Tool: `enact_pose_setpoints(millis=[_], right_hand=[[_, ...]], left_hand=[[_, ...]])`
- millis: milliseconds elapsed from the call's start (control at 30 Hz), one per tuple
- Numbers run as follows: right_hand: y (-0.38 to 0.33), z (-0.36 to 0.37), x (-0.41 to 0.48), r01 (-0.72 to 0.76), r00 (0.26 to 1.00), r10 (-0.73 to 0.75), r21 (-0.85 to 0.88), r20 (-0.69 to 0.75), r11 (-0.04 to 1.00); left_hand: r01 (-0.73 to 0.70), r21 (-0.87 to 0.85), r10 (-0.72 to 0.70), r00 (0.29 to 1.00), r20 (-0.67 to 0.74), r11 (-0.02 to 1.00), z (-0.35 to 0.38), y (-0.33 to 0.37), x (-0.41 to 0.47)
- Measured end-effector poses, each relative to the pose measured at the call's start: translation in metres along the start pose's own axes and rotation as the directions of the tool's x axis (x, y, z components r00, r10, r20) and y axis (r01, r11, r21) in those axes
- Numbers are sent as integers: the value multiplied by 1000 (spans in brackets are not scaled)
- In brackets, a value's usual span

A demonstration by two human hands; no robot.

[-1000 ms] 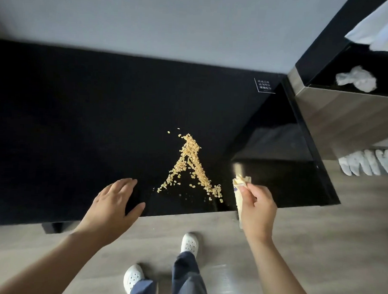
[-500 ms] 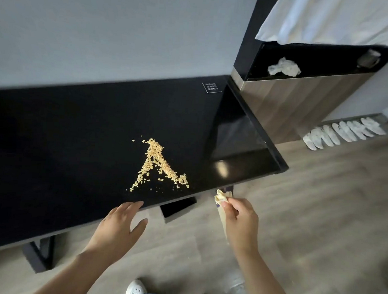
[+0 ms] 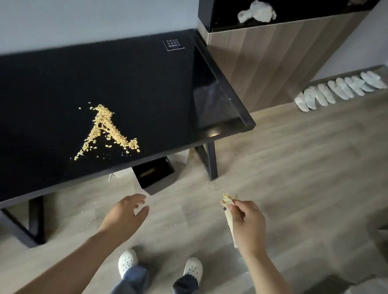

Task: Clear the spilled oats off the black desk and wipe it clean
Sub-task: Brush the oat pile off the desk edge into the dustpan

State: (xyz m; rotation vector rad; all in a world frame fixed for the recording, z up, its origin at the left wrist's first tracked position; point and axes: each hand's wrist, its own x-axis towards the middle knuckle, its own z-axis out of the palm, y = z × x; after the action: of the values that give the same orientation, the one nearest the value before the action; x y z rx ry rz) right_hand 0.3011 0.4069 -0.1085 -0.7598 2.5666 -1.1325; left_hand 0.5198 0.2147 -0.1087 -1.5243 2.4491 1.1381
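Spilled oats (image 3: pixel 104 132) lie in an A-shaped pile near the front edge of the black desk (image 3: pixel 58 78). My left hand (image 3: pixel 124 215) hovers over the wooden floor in front of the desk, fingers apart, holding nothing. To its right, also off the desk, my right hand (image 3: pixel 246 223) pinches a small yellowish packet (image 3: pixel 229 212) that hangs down behind the fingers. Both hands are below and in front of the desk edge, well away from the oats.
A black box (image 3: pixel 156 175) sits on the floor under the desk beside a desk leg (image 3: pixel 211 161). A wood-panelled cabinet (image 3: pixel 270 61) stands to the right with crumpled tissue (image 3: pixel 256 13) on its dark shelf. White slippers (image 3: pixel 340 88) line the wall. My feet (image 3: pixel 128 263) stand below.
The view has pulled back and turned right. Both hands have come off the desk edge and now hang over the floor; the right still holds the packet. The oats have not moved.
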Motion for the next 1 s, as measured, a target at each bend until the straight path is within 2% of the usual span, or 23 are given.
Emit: enact_pose_setpoints(millis=[200,333,467,667,833,1000], right_hand=[[46,9,0,-34,997,35,-21,68,999],[73,41,9,-51,991,57,-48,120,998],[108,96,2,-88,981,99,-72,166,993],[158,197,-8,-121,964,132,-62,230,991],[192,258,-10,-129,968,133,-32,212,991],[229,308,-2,-149,975,142,31,171,988]], left_hand=[[75,2,-74,995,62,997,38,-6,23],[149,-26,-146,985,90,988,66,-26,56],[212,-36,-205,970,131,977,110,-68,79],[299,-1,-297,949,108,954,173,-139,113],[364,44,-367,923,115,930,214,-184,175],[439,-55,-437,899,38,897,257,-222,235]])
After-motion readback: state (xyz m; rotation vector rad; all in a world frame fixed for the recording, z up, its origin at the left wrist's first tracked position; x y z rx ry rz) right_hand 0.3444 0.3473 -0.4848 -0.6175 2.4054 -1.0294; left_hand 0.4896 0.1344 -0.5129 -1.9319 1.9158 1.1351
